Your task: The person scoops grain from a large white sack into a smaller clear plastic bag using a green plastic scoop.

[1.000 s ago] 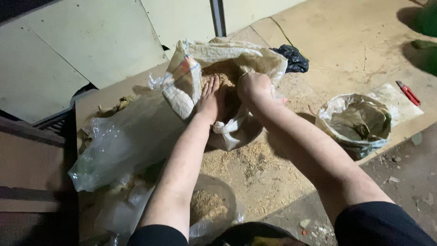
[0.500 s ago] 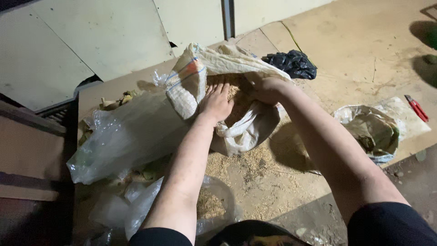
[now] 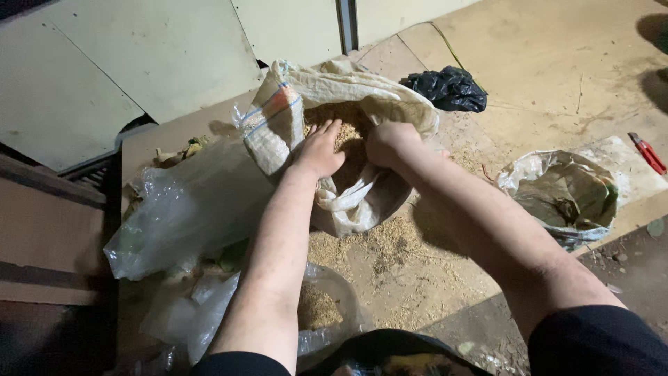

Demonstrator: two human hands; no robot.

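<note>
Hands both scoop sawdust inside woven sack, its mouth facing the person.

Clutter on a dusty floor

A crumpled black plastic bag is seen near the wall panels. A rolled-down sack of dark scraps is set on the right, with a red-handled tool lying beyond it. Clear plastic bags are heaped on the left, and loose sawdust is scattered between.
</note>
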